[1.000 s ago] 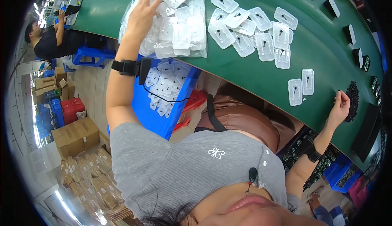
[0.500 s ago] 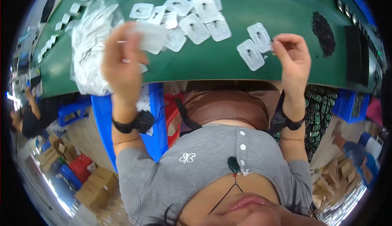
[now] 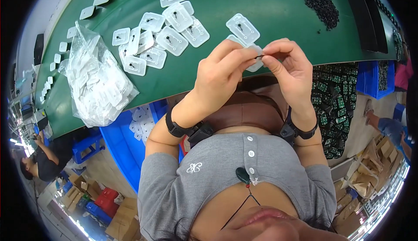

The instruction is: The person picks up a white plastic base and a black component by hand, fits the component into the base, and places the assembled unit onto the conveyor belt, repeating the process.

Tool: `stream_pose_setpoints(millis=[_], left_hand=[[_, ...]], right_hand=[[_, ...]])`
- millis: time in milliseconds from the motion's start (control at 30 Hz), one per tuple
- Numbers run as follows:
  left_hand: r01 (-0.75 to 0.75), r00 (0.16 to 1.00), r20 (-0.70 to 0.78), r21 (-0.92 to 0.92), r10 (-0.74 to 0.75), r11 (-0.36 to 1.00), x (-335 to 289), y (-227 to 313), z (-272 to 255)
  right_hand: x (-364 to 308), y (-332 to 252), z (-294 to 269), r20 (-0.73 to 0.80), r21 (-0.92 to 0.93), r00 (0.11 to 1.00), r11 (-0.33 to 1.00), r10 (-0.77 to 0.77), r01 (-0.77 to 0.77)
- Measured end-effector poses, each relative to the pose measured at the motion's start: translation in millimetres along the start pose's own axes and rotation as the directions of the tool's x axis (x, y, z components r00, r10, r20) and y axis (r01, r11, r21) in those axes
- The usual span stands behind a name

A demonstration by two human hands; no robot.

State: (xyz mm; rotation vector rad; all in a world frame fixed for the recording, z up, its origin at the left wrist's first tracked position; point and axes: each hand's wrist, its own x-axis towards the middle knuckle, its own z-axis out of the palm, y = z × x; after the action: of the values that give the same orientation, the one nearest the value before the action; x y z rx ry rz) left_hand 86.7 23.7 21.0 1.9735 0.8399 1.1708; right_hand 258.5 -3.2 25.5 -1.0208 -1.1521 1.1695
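Near the table's front edge, my left hand [image 3: 222, 73] pinches a translucent white plastic cover [image 3: 255, 66], mostly hidden by fingers. My right hand [image 3: 289, 69] is closed at its fingertips on a small black part [image 3: 259, 57], which meets the cover between both hands. Its exact shape is too small to tell. Just beyond the hands lies another translucent cover [image 3: 243, 28] with a black piece on it, overlapping one more. To the left, several such covers [image 3: 172, 40] are heaped, many with a black piece in the middle.
A clear plastic bag [image 3: 98, 88] full of white covers sits at the left on the green table [image 3: 278, 5]. Small black parts [image 3: 321, 5] are piled at the far right, beside a black box [image 3: 365, 18]. Below the edge are blue bins [image 3: 119, 140] and green circuit boards [image 3: 333, 110].
My left hand has moved right with its cover, and my hands now meet at the black part. The view has shifted, so the table things appear farther left.
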Motion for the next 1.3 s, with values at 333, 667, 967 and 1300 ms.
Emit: stream_pose_setpoints(millis=[333, 667, 967, 1300], left_hand=[[0.083, 0.995, -0.045, -0.077, -0.087, 0.994, -10.5, -4.3, 4.4], [0.454, 0.859, 0.125, -0.636, -0.497, 0.624, -15.9, -3.2, 7.9], [0.300, 0.931, -0.007, -0.558, -0.366, 0.774, -17.2, -11.0, 12.7], [0.379, 0.882, 0.043, -0.658, -0.470, 0.650, -19.3, -13.6, 5.5]], right_hand=[[-0.4, -8.1, -3.0, 0.087, -0.397, 0.996, 0.916, -0.015, 0.049], [-6.4, 9.6, 9.0, -0.008, -0.450, 0.996, 0.889, -0.094, 0.081], [-5.4, 10.3, 13.2, 0.002, -0.341, 0.997, 0.937, 0.077, -0.072], [-7.4, 13.2, 10.4, 0.000, -0.563, 0.963, 0.796, -0.270, 0.223]])
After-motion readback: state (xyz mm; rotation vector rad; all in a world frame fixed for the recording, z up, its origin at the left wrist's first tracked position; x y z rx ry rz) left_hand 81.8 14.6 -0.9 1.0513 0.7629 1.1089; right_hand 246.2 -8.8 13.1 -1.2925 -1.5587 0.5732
